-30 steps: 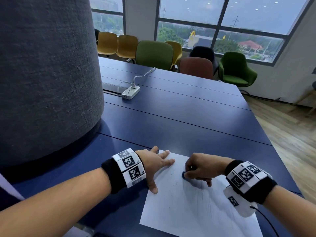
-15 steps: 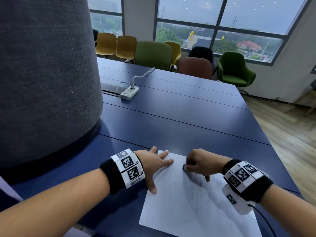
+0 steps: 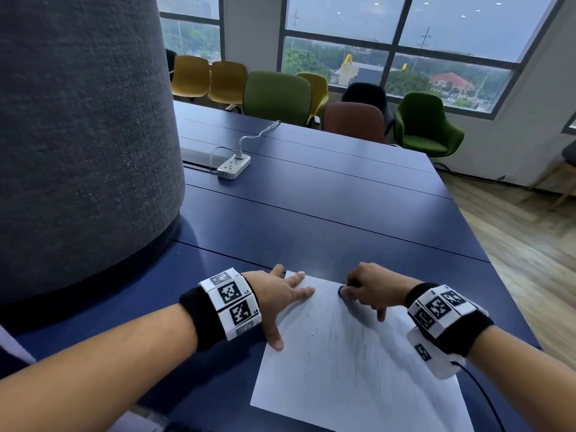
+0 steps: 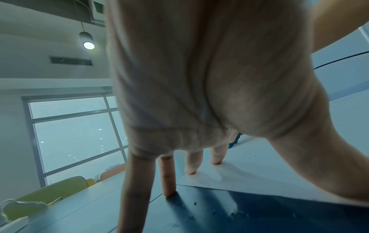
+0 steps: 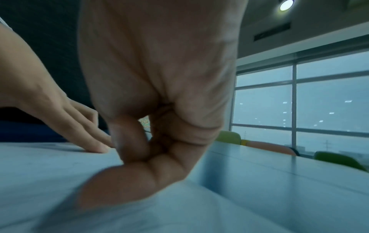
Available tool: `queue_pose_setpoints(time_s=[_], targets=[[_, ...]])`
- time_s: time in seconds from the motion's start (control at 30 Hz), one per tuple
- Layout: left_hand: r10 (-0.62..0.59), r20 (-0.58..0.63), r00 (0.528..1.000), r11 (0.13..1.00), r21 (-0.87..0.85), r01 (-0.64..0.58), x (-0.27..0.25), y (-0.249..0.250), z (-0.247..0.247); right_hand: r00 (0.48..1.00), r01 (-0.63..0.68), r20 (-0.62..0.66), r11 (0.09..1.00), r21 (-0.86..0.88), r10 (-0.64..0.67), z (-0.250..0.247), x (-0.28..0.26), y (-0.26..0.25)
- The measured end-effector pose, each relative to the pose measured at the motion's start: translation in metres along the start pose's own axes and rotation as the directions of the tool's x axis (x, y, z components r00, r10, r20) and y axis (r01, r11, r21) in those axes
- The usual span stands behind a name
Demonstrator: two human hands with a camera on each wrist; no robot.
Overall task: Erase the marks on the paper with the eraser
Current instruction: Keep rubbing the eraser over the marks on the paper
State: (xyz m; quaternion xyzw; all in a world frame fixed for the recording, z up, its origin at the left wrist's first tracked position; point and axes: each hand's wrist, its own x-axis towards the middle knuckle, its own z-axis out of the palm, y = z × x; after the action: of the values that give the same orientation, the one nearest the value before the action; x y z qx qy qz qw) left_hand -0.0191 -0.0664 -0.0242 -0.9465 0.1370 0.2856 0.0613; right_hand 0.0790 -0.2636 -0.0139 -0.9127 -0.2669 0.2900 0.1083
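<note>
A white sheet of paper (image 3: 352, 366) with faint grey pencil marks lies on the dark blue table (image 3: 311, 219) near its front edge. My left hand (image 3: 280, 297) lies flat with spread fingers on the paper's far left corner, thumb on its left edge. My right hand (image 3: 364, 286) pinches a small blue eraser (image 3: 341, 290) and presses it on the paper near the far edge; only a sliver of the eraser shows. In the left wrist view my fingers (image 4: 191, 164) press on the sheet (image 4: 259, 173), with the blue eraser (image 4: 234, 140) behind. The right wrist view shows my curled right hand (image 5: 151, 141) hiding the eraser.
A big grey fabric-covered column (image 3: 81, 135) stands on the table at the left. A white power strip (image 3: 233, 166) with a cable lies further back. Coloured chairs (image 3: 277, 95) line the far edge below the windows. Eraser crumbs dot the paper. The table's right edge drops to wooden floor.
My right hand with the eraser has slid a little away from me, toward the paper's far edge. The left hand has stayed pressed on the sheet.
</note>
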Motion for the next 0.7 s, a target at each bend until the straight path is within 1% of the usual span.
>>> queue_pose_setpoints(time_s=[0.03, 0.13, 0.17, 0.3, 0.33, 0.43, 0.47, 0.57, 0.6, 0.63, 0.7], targets=[[-0.001, -0.004, 1.0, 1.0, 0.0, 0.001, 0.0, 0.0, 0.0, 1.0, 0.012, 0.006, 1.0, -0.006, -0.012, 0.001, 0.0, 0.001], [0.001, -0.006, 1.0, 1.0, -0.007, -0.001, -0.001, 0.0, -0.001, 0.989, 0.088, 0.125, 0.995, -0.046, -0.082, 0.011, -0.008, -0.005], [0.002, -0.002, 1.0, 1.0, -0.006, -0.002, 0.0, 0.0, -0.001, 0.988, 0.086, 0.131, 0.995, -0.049, -0.079, 0.011, -0.009, -0.007], [0.001, -0.003, 1.0, 1.0, 0.004, -0.001, 0.001, 0.0, -0.001, 1.0, 0.004, 0.002, 1.0, -0.011, -0.004, 0.004, -0.002, -0.001], [-0.001, -0.003, 1.0, 1.0, 0.002, 0.001, 0.0, 0.0, -0.001, 1.0, 0.016, 0.008, 1.0, -0.02, -0.016, 0.006, -0.003, -0.001], [-0.002, 0.005, 1.0, 1.0, -0.003, 0.002, 0.0, 0.0, -0.002, 0.992, 0.071, 0.107, 0.995, -0.066, -0.063, 0.012, -0.011, -0.009], [0.0, 0.007, 1.0, 1.0, 0.0, 0.0, 0.0, 0.0, -0.002, 0.993, 0.062, 0.107, 0.996, -0.061, -0.056, 0.011, -0.01, -0.009], [-0.008, 0.005, 1.0, 1.0, 0.001, 0.008, 0.001, 0.0, -0.001, 1.0, -0.002, 0.001, 1.0, -0.005, 0.002, 0.002, -0.003, -0.003], [-0.011, 0.004, 1.0, 1.0, 0.0, 0.011, 0.001, 0.0, 0.0, 1.0, -0.001, -0.01, 1.0, 0.001, 0.001, 0.003, -0.002, -0.003], [-0.013, 0.003, 1.0, 1.0, -0.002, 0.013, 0.001, 0.0, 0.0, 1.0, 0.022, 0.009, 1.0, -0.004, -0.021, 0.006, -0.003, -0.004], [-0.01, 0.005, 1.0, 1.0, -0.002, 0.01, 0.001, 0.0, 0.0, 0.991, 0.082, 0.103, 0.997, -0.016, -0.08, 0.013, -0.008, -0.008]])
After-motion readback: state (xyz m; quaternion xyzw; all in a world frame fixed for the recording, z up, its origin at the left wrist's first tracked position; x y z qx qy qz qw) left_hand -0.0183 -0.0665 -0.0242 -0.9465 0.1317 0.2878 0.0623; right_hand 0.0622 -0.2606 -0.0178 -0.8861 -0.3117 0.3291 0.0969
